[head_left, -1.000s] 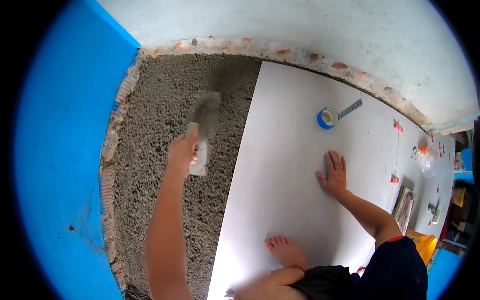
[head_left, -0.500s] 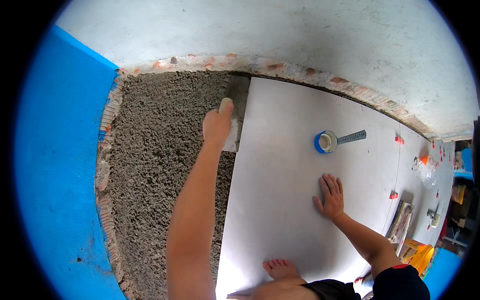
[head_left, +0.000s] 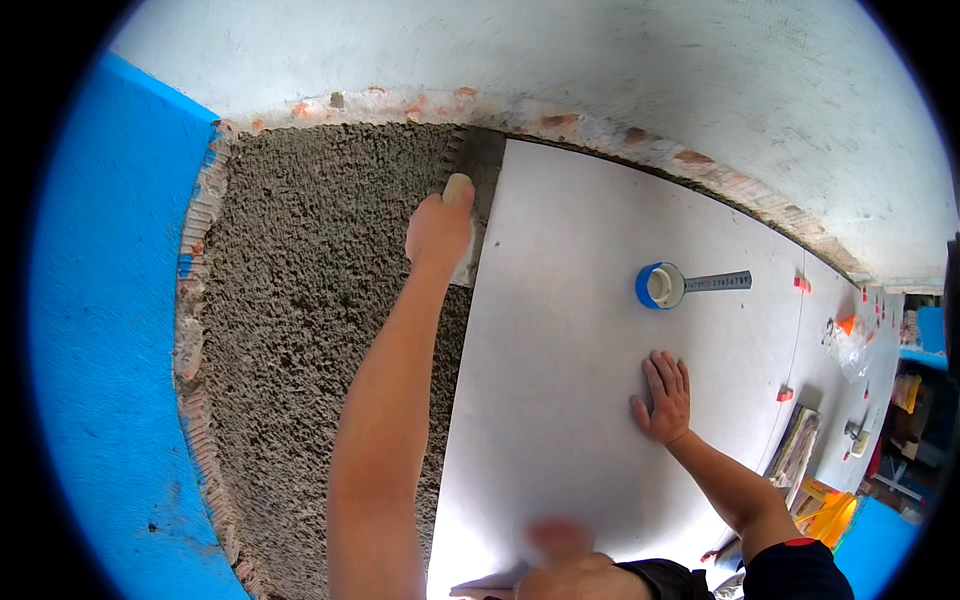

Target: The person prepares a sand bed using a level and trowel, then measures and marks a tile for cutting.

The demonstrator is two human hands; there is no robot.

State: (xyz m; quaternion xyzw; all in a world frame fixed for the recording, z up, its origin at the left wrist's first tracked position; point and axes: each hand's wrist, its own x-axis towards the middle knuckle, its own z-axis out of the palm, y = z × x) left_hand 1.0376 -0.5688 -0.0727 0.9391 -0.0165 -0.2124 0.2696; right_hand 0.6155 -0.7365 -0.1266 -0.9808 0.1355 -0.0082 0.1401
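Observation:
My left hand [head_left: 440,232] is closed around the pale handle of a trowel [head_left: 484,160] with a flat metal blade and a toothed left edge. The blade rests along the left edge of a large white tile [head_left: 560,400], over the rough grey mortar bed [head_left: 310,260]. Part of the blade is hidden behind my hand. On the tile, my right hand [head_left: 664,400] lies flat with its fingers apart, holding nothing. Beyond it sits a round blue-and-white tape measure [head_left: 661,286] with a short length of its blade pulled out to the right.
A blue wall [head_left: 110,320] borders the mortar on the left and a white wall [head_left: 560,60] at the far side, both with broken lower edges. Red clips [head_left: 785,394] mark a tile joint to the right. A clear plastic bag [head_left: 850,355] lies beyond. My foot [head_left: 558,540] is blurred.
The view has shifted slightly. My left hand and trowel keep nearly the same place beside the tile edge, with the blade's teeth now showing. The right hand stays put; my foot has blurred.

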